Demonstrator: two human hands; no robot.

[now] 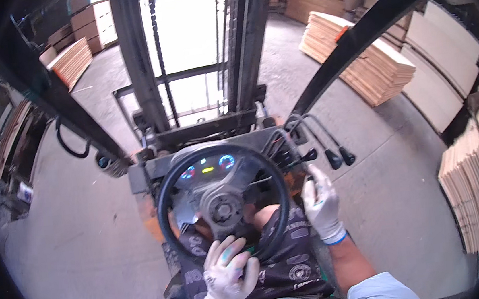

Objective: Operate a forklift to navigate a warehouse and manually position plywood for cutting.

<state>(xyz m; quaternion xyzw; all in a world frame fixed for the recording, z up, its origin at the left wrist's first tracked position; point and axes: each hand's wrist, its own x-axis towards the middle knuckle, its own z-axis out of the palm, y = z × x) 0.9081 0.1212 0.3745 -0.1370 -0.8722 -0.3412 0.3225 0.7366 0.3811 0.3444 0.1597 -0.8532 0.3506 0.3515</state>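
Observation:
I sit in a forklift seat. My left hand, in a white glove, grips the near rim of the black steering wheel. My right hand, also gloved, reaches forward to the black control levers right of the wheel; its fingertips are around one lever's lower knob. Behind the wheel an instrument panel shows lit blue, red and yellow lights. My knees in dark patterned shorts are under the wheel.
The forklift mast and lift chain rise straight ahead. Stacks of wooden boards lie on the concrete floor at right and far right; another stack is far left. A dark frame post crosses the left.

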